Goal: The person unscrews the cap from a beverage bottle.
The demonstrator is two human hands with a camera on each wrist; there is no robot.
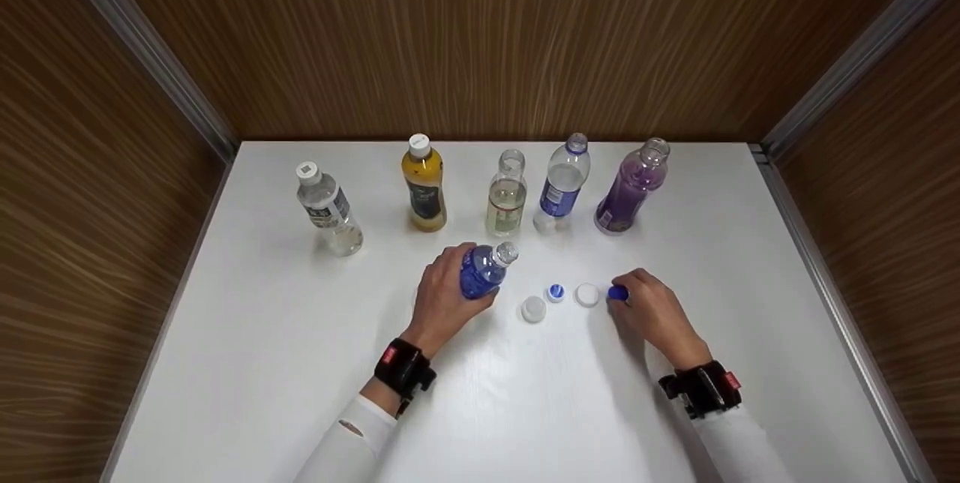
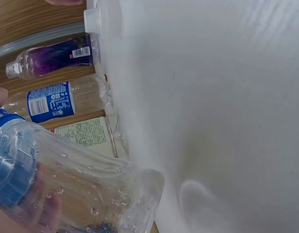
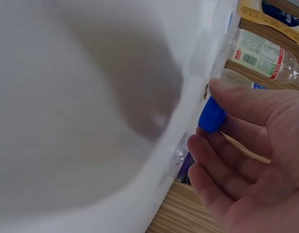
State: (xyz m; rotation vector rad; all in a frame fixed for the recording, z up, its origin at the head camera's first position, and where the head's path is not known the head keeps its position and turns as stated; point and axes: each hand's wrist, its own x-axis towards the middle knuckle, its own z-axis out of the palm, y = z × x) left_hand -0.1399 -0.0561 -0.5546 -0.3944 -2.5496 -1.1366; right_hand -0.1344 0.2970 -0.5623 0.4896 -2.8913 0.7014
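My left hand [image 1: 444, 289] grips a clear bottle with a blue label [image 1: 478, 277], its uncapped mouth tipped toward the upper right. In the left wrist view the same bottle [image 2: 86, 179] shows droplets inside its clear wall. My right hand [image 1: 654, 312] pinches a blue cap [image 1: 618, 293] between thumb and fingers, close over the table at the right end of a row of caps. The right wrist view shows that blue cap [image 3: 212, 115] at the thumb tip. Left of it lie a white cap ring [image 1: 587, 295], a small blue-topped cap [image 1: 556, 292] and a whitish cap [image 1: 533, 309].
Behind the hands stand an uncapped purple bottle [image 1: 631, 187], an uncapped blue-labelled bottle [image 1: 562, 184], an uncapped pale-yellow bottle [image 1: 506, 198], a white-capped orange bottle [image 1: 425, 187] and a white-capped clear bottle [image 1: 330, 211]. Wood-grain panels [image 1: 495, 40] enclose the white table [image 1: 247, 363].
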